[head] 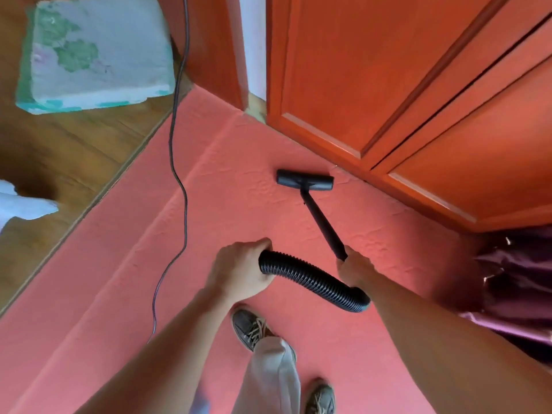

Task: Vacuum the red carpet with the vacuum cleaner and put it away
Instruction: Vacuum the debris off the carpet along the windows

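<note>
— Nearest first?
— Two grey lace-up shoes (251,328) and a pale trouser leg (268,375), planted on the red textured carpet (119,309). Just beyond, left hand (239,270) curled round one end of the black ribbed plastic hose (310,279); right hand (355,271) wrapped tight on the near end of the thin black rigid wand (321,221).
— And the working end?
— Down on the carpet, a flat black T-shaped floor nozzle (304,180), just beside the foot of the orange-red panelled wooden cupboard doors (418,100).
— Step in hand?
— Vacuuming, by the look of it, along the cupboard edge; putting away not yet begun. Probably plenty of carpet left to cover toward the left border.
— Next move?
— Likely a pull back toward the feet, then a fresh stroke to one side, minding the thin black power cord (179,180) snaking over the carpet at left.
— Anything unclear?
— Out of view, the vacuum cleaner's body; hidden too, the hose's run past the left palm. Cord cut off above, lost behind the left forearm below. Beyond the carpet's edge, brown wooden floor (74,150) bearing a pale green-and-white slab (98,52), blurred, material hard to judge. At right, dark purple shiny fabric (513,282), cropped; at far left, a white scrap (21,204), unidentifiable
</note>
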Motion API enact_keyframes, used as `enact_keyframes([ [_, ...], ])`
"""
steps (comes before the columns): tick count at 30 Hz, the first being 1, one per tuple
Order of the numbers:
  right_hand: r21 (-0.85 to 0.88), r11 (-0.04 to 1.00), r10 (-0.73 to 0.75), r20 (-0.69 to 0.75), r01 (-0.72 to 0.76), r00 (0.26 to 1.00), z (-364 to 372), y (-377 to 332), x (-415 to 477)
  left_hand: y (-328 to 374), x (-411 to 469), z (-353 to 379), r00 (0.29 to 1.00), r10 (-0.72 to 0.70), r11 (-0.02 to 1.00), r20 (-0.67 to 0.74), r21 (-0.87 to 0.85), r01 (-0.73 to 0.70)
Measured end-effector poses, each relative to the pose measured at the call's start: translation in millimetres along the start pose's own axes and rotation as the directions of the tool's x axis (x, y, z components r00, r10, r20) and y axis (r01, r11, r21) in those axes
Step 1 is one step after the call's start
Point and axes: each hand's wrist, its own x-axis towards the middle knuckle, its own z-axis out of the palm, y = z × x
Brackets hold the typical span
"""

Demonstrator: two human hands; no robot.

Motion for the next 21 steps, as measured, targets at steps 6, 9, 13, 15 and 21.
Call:
enact_keyframes([
  [6,0.059,0.983,0.176,-0.013,-0.175,0.984,13,122,-36,75,-35,52,0.989,0.116,0.992,0.088,0.041,-0.120],
  [9,0.086,0.947,0.310,0.008,-0.309,0.951,18,201,-65,122,-60,79,0.960,0.217,0.973,0.175,0.037,-0.226],
  [13,0.227,0.830,0.510,0.056,-0.509,0.858,25,282,-106,166,-94,110,0.913,0.314,0.945,0.259,0.008,-0.327],
  [15,0.334,0.767,0.554,0.085,-0.547,0.828,47,309,-131,177,-109,123,0.889,0.352,0.929,0.293,0.008,-0.370],
  [21,0.520,0.716,0.501,0.083,-0.466,0.862,141,339,-192,195,-148,149,0.824,0.442,0.886,0.354,-0.032,-0.462],
])
